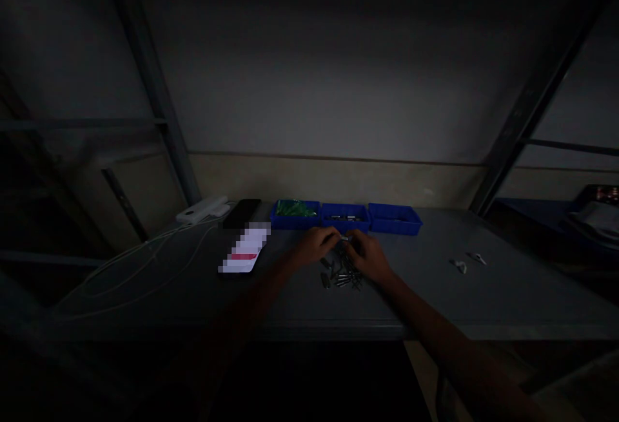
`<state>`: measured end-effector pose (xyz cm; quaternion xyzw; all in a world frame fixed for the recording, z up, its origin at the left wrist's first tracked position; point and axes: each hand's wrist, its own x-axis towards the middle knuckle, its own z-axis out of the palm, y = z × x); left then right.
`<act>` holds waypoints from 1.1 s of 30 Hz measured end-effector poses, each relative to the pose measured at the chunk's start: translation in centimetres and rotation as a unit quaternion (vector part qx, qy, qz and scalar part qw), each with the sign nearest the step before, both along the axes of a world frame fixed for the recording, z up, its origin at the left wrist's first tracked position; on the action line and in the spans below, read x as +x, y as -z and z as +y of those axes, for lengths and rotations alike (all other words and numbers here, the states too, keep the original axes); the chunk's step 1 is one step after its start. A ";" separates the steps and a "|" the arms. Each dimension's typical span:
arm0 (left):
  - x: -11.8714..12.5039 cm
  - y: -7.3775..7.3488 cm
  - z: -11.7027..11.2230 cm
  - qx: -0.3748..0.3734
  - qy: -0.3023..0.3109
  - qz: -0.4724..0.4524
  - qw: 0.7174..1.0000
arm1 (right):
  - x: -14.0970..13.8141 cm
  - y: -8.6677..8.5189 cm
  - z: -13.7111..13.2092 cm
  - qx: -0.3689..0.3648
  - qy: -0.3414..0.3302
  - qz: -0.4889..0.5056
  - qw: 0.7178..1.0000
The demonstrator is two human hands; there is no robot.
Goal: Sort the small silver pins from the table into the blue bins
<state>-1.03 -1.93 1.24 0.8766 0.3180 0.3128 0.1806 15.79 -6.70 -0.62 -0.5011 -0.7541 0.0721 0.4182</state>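
Note:
My left hand (pixel 315 245) and my right hand (pixel 368 254) meet over the table in front of the blue trays. Between their fingertips is a small shiny metal piece (pixel 344 238), pinched from both sides; its exact kind is too small and dark to make out. Just below lies a loose pile of small metal parts (pixel 345 276), some of them thin and rod-like. Behind my hands, the middle blue tray (pixel 345 209) has more small metal parts in it. The left blue tray (pixel 296 221) contains green material, perhaps bagged.
A third blue tray (pixel 394 219) stands at the right of the row. A lit phone (pixel 245 251) lies on the left, near a dark flat box (pixel 242 213), a white power strip (pixel 202 209) and white cables. Two small white objects (pixel 459 266) rest on the right. Metal posts frame the table.

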 end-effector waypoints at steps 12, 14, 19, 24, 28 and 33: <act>-0.1 0.7 0.4 -0.001 0.019 -0.020 1.000 | 0.0 -0.1 0.1 -0.019 -0.004 0.033 0.999; -0.1 0.8 0.4 0.002 0.018 -0.023 1.000 | 0.1 0.0 0.1 -0.019 -0.005 0.027 0.999; -0.1 0.6 0.3 -0.005 0.023 -0.023 0.999 | 0.1 0.1 0.1 -0.008 0.004 0.020 1.000; -0.1 0.1 -0.1 0.005 0.004 -0.016 1.000 | 0.1 0.1 -0.2 0.014 0.004 0.025 1.000; -0.1 0.0 -0.1 0.008 0.001 -0.007 1.000 | 0.1 0.2 -0.1 0.023 -0.011 0.008 1.000; -0.1 0.1 0.1 0.000 0.004 -0.006 1.000 | 0.2 0.3 0.1 0.027 -0.008 0.001 1.000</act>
